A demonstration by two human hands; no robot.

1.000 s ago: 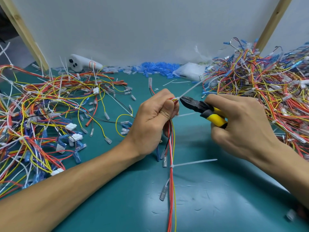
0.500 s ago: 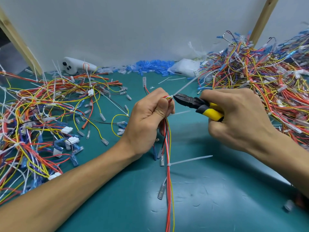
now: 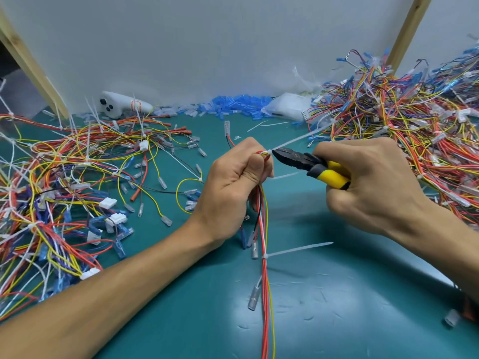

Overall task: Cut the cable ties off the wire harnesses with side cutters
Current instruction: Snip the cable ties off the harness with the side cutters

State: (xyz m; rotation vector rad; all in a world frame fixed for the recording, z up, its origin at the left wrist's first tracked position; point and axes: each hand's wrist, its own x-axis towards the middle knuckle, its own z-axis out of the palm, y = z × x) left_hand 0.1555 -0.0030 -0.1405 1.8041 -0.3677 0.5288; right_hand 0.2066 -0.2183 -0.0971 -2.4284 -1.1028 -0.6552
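The left hand (image 3: 233, 182) grips a thin harness of red, yellow and white wires (image 3: 265, 281) in a fist. The right hand (image 3: 368, 182) holds yellow-and-black-handled side cutters (image 3: 303, 161), with the tip at a white plastic cable tie (image 3: 293, 142) atop the fist. Below the hands, a second white tie (image 3: 298, 248) rings the harness over the teal tabletop (image 3: 350, 307).

My left hand (image 3: 233, 182) holds a harness (image 3: 264, 275) above the mat (image 3: 350, 294). The cutters (image 3: 300, 161) in my right hand (image 3: 375, 187) meet its tie (image 3: 293, 142) just to the right. One wire heap (image 3: 51, 203) lies at my left and a second heap (image 3: 414, 130) at my right.
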